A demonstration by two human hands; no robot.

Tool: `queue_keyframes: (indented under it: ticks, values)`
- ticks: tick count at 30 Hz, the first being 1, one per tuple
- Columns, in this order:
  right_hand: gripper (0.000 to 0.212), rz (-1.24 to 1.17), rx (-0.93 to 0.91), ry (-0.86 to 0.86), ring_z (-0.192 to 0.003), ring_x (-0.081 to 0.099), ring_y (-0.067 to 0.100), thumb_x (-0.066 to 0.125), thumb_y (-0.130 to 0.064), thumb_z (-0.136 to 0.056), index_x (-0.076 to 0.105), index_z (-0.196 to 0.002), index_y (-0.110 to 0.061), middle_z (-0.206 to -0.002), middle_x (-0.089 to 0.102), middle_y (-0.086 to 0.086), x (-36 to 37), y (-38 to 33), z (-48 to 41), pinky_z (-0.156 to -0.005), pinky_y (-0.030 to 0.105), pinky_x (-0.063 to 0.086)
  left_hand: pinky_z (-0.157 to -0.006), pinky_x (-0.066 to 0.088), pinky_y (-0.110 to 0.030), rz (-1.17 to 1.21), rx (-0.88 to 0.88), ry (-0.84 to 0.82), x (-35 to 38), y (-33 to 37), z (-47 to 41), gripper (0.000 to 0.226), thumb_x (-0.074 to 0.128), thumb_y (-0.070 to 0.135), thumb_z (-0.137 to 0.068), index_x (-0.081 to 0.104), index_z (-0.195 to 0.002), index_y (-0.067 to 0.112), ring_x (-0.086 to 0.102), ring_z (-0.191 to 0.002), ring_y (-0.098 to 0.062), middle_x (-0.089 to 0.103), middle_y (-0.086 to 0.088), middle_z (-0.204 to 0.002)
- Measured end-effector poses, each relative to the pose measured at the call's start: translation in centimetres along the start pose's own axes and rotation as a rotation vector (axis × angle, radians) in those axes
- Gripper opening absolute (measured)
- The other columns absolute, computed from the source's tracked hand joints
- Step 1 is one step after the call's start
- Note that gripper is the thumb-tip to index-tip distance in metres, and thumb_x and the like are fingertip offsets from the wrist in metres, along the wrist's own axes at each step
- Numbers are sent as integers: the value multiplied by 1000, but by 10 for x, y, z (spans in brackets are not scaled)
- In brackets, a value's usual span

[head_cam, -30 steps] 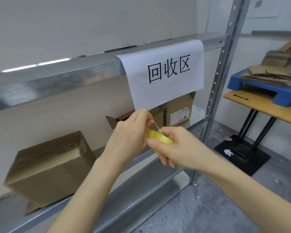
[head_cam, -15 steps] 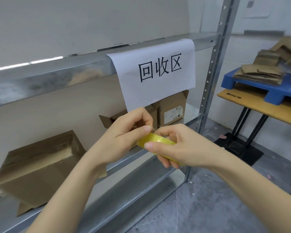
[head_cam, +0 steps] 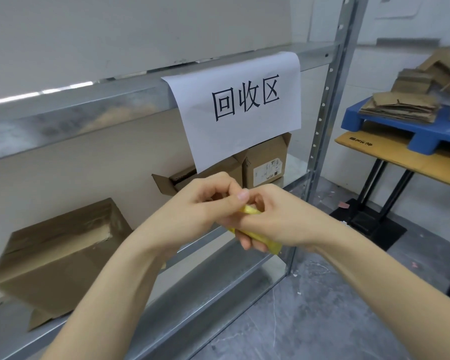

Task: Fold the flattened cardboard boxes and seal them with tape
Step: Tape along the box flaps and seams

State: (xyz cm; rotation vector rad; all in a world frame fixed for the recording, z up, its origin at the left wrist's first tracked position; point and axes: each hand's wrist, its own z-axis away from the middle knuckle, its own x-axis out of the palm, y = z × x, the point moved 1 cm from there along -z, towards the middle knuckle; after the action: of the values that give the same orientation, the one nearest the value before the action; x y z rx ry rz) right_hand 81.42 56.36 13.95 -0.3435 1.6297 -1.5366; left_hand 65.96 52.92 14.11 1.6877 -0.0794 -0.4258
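Head view: the tape roll [head_cam: 269, 246] is held at the centre of the frame, in front of the metal shelf [head_cam: 208, 302], and is grasped by the right hand [head_cam: 278, 219], whose fingers are curled round its lower right part. The roll is seen nearly edge-on, its yellow band running from the upper left down to the lower right. The upper left rim is met by the left hand [head_cam: 205, 201], whose curled fingertips and thumb are pinched onto that rim, so the left hand is the nearer one to wherever the loose end is judged to lie. Whether an end is lifted free cannot be told, since the rim is hidden by the fingers. The flattened cardboard boxes [head_cam: 400, 109] are stacked well apart, at the upper right of the frame, on a blue pallet [head_cam: 424, 135] carried by a bench [head_cam: 390, 158]. Any sealing is therefore judged to wait until a length is peeled toward the left.
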Motion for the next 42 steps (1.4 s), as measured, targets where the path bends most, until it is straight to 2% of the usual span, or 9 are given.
queue_keyframes:
  ticks: [4,7,9,11,18,28,33,36,42]
  values:
    - [34,-71,-13,-19,-49,49,11,65,-30,-90,64,-94,4,-63,59,5,1,5,-2,-50,20,44,-78,40,-33,47,-82,89,5,-3,0,34,51,35,-90,46,-63,15,63,-64,-38,61,-18,-61]
    - [24,-37,-67,-79,-58,55,10,71,-26,-88,62,-94,-4,-66,63,-2,-2,8,1,-63,29,47,-63,21,-32,38,-137,242,-3,-2,1,36,55,36,-81,40,-51,22,30,-59,-18,26,-4,-63]
    - [26,-52,-137,-77,-64,60,14,71,-23,-86,61,-99,-4,-73,68,3,-6,8,4,-68,32,48,-64,13,-35,206,-183,307,-14,-2,1,31,56,33,-76,45,-50,20,21,-62,-17,23,-3,-63]
    - [26,-70,-194,-52,-65,64,18,67,-23,-86,60,-102,-4,-73,69,9,-10,8,6,-67,28,50,-61,15,-32,291,-175,312,-20,-2,1,31,60,32,-74,46,-50,18,22,-61,-16,26,-1,-62]
    - [30,3,-140,-37,-52,55,18,66,-32,-89,60,-103,-6,-62,61,4,-5,8,0,-56,32,47,-53,28,-19,-252,-115,159,-21,12,1,40,60,52,-79,57,-58,18,33,-56,-10,42,2,-60]
    - [33,-32,-62,13,-45,51,14,64,-31,-92,61,-99,1,-59,60,6,-1,4,-9,-50,27,45,-56,18,-29,-16,-144,202,-22,-2,-8,41,64,42,-78,40,-53,19,24,-57,-14,26,0,-59]
    - [36,-21,-65,32,-47,52,16,65,-31,-91,62,-99,4,-58,58,4,-5,6,-8,-50,27,44,-59,29,-26,-144,-113,41,-26,2,-6,40,64,55,-76,61,-65,17,35,-60,-14,45,-1,-61]
    - [39,-9,-80,13,-49,53,15,65,-33,-91,61,-107,2,-61,59,4,-5,5,-8,-48,25,45,-64,42,-22,-97,-67,34,-24,5,-8,24,66,36,-80,66,-67,16,52,-65,-14,60,-3,-68]
    - [41,-9,-71,-5,-50,52,16,66,-32,-90,56,-113,-1,-61,59,2,-5,6,-8,-48,24,44,-53,34,-18,52,-109,25,-20,4,-10,26,64,25,-75,61,-49,24,42,-52,-7,44,9,-50]
